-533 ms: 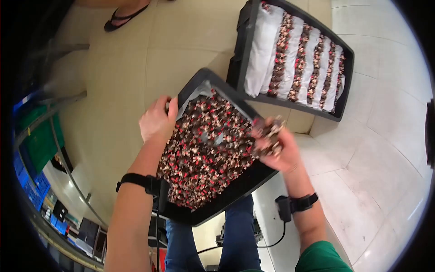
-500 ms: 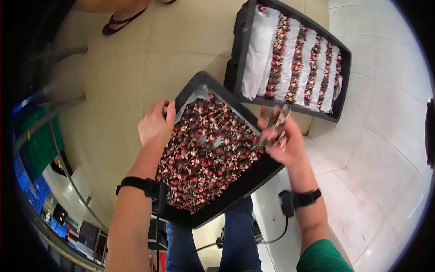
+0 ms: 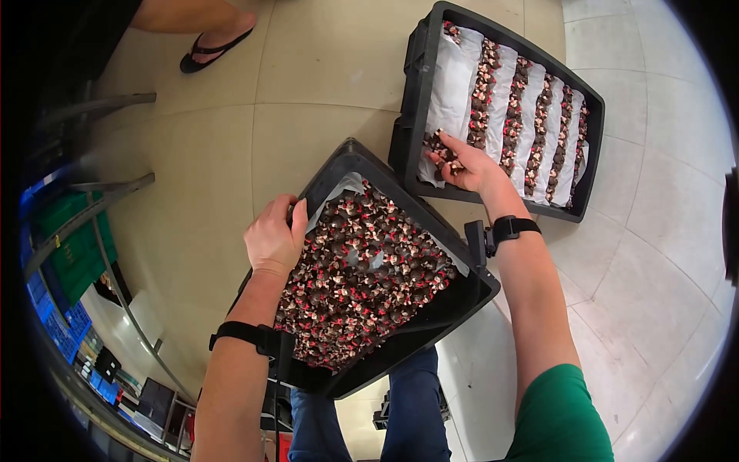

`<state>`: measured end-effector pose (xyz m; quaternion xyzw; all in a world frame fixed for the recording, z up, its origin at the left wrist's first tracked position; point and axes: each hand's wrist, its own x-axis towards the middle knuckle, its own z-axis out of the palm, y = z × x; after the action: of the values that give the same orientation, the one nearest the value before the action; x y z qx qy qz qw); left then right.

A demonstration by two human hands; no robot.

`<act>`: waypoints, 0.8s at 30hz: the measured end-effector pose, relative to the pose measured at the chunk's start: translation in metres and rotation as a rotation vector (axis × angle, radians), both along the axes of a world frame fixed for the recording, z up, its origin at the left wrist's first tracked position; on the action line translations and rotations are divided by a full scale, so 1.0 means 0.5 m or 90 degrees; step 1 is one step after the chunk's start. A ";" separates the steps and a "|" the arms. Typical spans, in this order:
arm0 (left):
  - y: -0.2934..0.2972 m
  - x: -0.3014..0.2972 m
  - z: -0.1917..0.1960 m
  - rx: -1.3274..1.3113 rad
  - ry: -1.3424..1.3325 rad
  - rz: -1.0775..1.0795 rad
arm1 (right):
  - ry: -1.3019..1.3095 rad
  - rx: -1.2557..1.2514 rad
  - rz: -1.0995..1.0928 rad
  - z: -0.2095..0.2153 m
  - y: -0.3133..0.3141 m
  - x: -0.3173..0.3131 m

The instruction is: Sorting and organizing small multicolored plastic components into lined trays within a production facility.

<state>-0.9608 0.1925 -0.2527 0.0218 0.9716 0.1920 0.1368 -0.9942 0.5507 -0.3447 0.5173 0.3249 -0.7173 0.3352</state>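
A black bin (image 3: 454, 314), tilted across my lap, holds a heap of small dark-brown, beige and red pieces (image 3: 362, 285) on thin white sheeting. My left hand (image 3: 275, 235) grips its far-left rim, thumb on the inside and fingers outside. Beyond it stands a second black bin (image 3: 496, 196), where rows of the same pieces (image 3: 509, 115) lie between folds of white sheet (image 3: 450, 88). My right hand (image 3: 466, 165) is inside that bin at its near-left corner, fingers curled around a handful of pieces. What lies beneath that hand is hidden.
At the top left, another person's foot in a black flip-flop (image 3: 218, 48) stands on the tiled floor. A metal rack frame (image 3: 92, 204) rises on the left, with a green crate (image 3: 81, 246) and blue baskets (image 3: 65, 327) beside it.
My right hand has moved from above the lap bin's right edge into the far bin, carrying its handful. My left hand stays on the rim. The whole view has shifted slightly.
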 end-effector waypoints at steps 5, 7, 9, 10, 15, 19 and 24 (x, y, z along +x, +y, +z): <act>-0.003 -0.001 0.004 0.001 0.015 -0.010 | 0.054 0.069 0.015 0.039 0.022 -0.013; -0.004 0.000 0.002 0.004 0.003 -0.007 | 0.075 0.124 0.024 0.052 0.019 -0.039; -0.002 0.002 -0.001 0.006 -0.009 -0.004 | 0.068 0.157 0.060 0.048 0.008 -0.065; 0.003 0.005 -0.006 0.007 0.000 -0.005 | 0.060 0.190 0.096 0.045 0.009 -0.076; 0.001 0.006 -0.006 0.005 -0.006 -0.003 | 0.069 0.269 0.256 0.031 0.022 -0.088; -0.002 0.001 0.000 0.004 -0.022 0.004 | 0.081 0.302 0.330 0.048 0.021 -0.107; -0.001 -0.002 -0.002 0.010 -0.017 -0.002 | 0.211 0.380 0.244 0.031 0.029 -0.174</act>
<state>-0.9617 0.1918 -0.2535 0.0216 0.9681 0.1993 0.1502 -1.0814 0.5650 -0.3293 0.3989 0.6597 -0.5895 0.2411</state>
